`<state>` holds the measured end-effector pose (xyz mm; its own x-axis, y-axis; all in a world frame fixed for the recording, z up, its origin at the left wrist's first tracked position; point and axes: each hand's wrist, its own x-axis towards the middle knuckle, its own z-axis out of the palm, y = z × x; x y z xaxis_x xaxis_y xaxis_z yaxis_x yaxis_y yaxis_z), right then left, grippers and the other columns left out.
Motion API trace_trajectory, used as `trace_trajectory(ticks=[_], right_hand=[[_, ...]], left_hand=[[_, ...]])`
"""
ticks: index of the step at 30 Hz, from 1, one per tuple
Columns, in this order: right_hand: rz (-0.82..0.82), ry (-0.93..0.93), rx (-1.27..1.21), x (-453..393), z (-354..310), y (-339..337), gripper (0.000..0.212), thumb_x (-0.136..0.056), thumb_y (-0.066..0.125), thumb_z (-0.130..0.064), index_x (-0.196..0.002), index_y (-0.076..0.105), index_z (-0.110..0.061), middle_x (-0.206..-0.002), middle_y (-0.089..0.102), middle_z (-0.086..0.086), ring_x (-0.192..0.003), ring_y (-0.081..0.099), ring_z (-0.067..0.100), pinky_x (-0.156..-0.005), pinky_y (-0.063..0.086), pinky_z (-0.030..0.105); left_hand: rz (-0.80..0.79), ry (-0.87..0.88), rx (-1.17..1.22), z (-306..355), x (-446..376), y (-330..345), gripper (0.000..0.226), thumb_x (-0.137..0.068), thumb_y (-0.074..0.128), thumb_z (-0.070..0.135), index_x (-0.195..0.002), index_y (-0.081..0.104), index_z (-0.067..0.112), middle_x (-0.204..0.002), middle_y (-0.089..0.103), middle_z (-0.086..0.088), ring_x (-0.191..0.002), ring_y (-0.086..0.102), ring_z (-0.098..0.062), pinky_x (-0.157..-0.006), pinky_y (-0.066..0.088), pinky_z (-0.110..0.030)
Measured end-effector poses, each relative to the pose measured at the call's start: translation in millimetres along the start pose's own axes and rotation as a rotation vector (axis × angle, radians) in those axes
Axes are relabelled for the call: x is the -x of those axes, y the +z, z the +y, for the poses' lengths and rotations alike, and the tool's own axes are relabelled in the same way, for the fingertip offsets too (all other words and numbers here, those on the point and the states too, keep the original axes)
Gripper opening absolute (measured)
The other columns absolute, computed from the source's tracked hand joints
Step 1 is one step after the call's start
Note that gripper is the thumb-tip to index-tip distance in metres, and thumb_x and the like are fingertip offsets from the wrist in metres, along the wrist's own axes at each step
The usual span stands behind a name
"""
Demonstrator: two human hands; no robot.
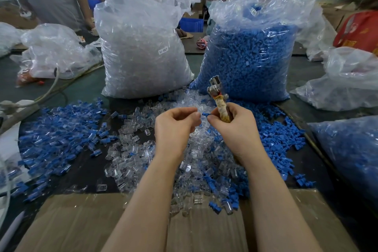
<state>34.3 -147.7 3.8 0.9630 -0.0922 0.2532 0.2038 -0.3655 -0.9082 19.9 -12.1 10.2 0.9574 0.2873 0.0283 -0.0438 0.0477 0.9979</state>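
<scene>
Small white label (163, 51), stuck slightly tilted on the front of the big clear bag (126, 32) with transparent pieces, left of the bag of blue pieces (251, 61). Printed there in dark capital letters and digits: "SJ-017". Between letters and digits a short dash or a space, hard to tell. On the red cloth (360, 26) at the far right edge, some yellow signs (349, 43), too blurred and too much cut for reading.
</scene>
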Motion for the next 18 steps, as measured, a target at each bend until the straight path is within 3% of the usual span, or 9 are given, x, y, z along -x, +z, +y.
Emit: trace_trajectory(ticks=[3, 13, 16, 18], right_hand=[[0.01, -0.007, 0.018, 0.8, -1.9, 1.6, 0.016, -0.083, 0.073, -0.023, -0.072, 0.062, -0.025, -0.056, 0.058, -0.02, -0.054, 0.05, 0.0, -0.059, 0.04, 0.025], [0.048, 0.003, 0.037, 1.3, -1.0, 2.9, 0.011, -0.082, 0.071, -0.025, -0.075, 0.064, -0.023, -0.058, 0.057, -0.009, -0.052, 0.048, 0.003, -0.056, 0.039, 0.027], [0.03, 0.048, 0.008, 0.7, -1.5, 3.5, 0.007, -0.08, 0.072, -0.024, -0.075, 0.067, -0.025, -0.062, 0.064, -0.009, -0.058, 0.057, 0.007, -0.058, 0.049, 0.035], [0.007, 0.08, -0.03, 1.1, -2.8, 4.1, 0.007, -0.08, 0.072, -0.022, -0.075, 0.07, -0.027, -0.07, 0.069, -0.005, -0.071, 0.065, 0.021, -0.068, 0.057, 0.044]], left_hand=[[-0.018, -0.003, 0.018, 1.9, 1.1, 0.6, 0.014, -0.082, 0.074, 0.002, -0.087, 0.074, 0.015, -0.076, 0.076, -0.004, -0.071, 0.072, -0.01, -0.061, 0.053, -0.014], [-0.052, 0.064, -0.034, 3.0, 2.3, 2.4, 0.015, -0.077, 0.077, 0.003, -0.082, 0.076, 0.018, -0.077, 0.076, -0.001, -0.078, 0.073, -0.016, -0.067, 0.055, -0.019], [-0.05, 0.094, -0.077, 2.7, 1.9, 2.4, 0.014, -0.077, 0.08, 0.006, -0.082, 0.077, 0.019, -0.076, 0.076, 0.003, -0.072, 0.071, -0.007, -0.067, 0.055, -0.019], [-0.049, 0.103, -0.09, 2.5, 2.2, 2.1, 0.014, -0.077, 0.08, 0.007, -0.083, 0.077, 0.019, -0.076, 0.075, 0.004, -0.071, 0.071, -0.006, -0.067, 0.055, -0.02]])
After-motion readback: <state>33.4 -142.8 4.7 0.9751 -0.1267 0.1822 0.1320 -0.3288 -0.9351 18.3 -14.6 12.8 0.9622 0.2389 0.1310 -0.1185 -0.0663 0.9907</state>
